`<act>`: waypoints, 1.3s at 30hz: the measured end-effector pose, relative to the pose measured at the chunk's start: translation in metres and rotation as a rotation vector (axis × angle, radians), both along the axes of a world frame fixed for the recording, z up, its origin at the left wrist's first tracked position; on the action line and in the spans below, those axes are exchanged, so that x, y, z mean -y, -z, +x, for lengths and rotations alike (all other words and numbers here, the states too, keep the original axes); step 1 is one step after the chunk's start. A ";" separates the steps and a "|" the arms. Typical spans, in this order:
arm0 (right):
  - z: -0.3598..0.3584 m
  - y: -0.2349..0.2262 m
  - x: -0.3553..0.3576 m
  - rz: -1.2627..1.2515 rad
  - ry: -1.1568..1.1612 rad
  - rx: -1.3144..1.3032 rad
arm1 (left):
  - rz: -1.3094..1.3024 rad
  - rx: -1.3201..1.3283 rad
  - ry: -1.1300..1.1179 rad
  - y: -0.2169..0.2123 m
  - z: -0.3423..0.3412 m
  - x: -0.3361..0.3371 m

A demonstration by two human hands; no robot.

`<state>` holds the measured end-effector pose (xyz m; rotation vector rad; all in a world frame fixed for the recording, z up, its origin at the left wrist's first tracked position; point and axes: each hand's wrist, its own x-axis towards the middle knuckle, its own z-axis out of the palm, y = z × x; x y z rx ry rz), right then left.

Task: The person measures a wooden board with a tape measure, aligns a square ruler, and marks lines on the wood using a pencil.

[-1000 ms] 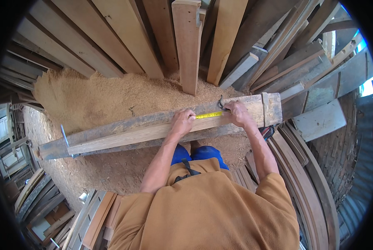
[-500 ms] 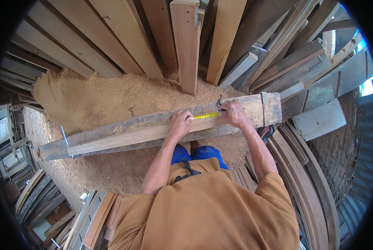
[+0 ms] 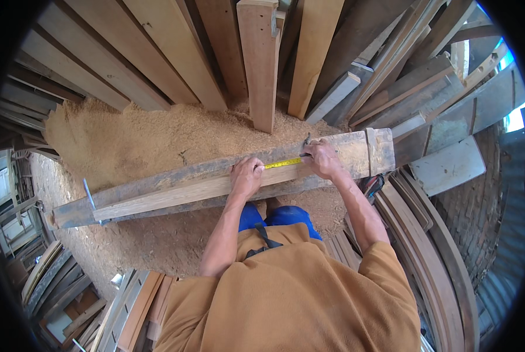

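Note:
A long pale wooden strip (image 3: 174, 196) lies along a heavy weathered beam (image 3: 356, 149) in front of me. A yellow tape measure blade (image 3: 283, 163) is stretched along the strip between my hands. My left hand (image 3: 246, 176) presses the tape's left end down on the wood. My right hand (image 3: 324, 159) holds the tape's other end, with a small dark tool, maybe a pencil (image 3: 306, 142), at its fingertips; the tape's case is hidden in the hand.
A big heap of sawdust (image 3: 139, 141) lies behind the beam. Upright planks (image 3: 259, 58) lean at the back. Curved wooden pieces (image 3: 432, 258) are stacked at my right, and more boards (image 3: 133, 305) at lower left. A blue clamp-like piece (image 3: 89, 193) sticks up near the beam's left end.

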<state>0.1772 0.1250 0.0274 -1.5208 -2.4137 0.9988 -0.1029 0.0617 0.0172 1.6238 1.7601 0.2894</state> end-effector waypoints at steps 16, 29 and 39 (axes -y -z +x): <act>-0.005 -0.001 0.019 0.106 0.193 0.212 | 0.269 0.088 0.028 0.016 -0.010 0.012; 0.002 -0.014 0.016 0.052 0.179 0.070 | 0.244 -0.080 -0.083 0.011 -0.010 0.019; 0.016 0.000 0.013 0.042 0.178 0.000 | 0.185 -0.057 -0.072 0.004 -0.007 0.015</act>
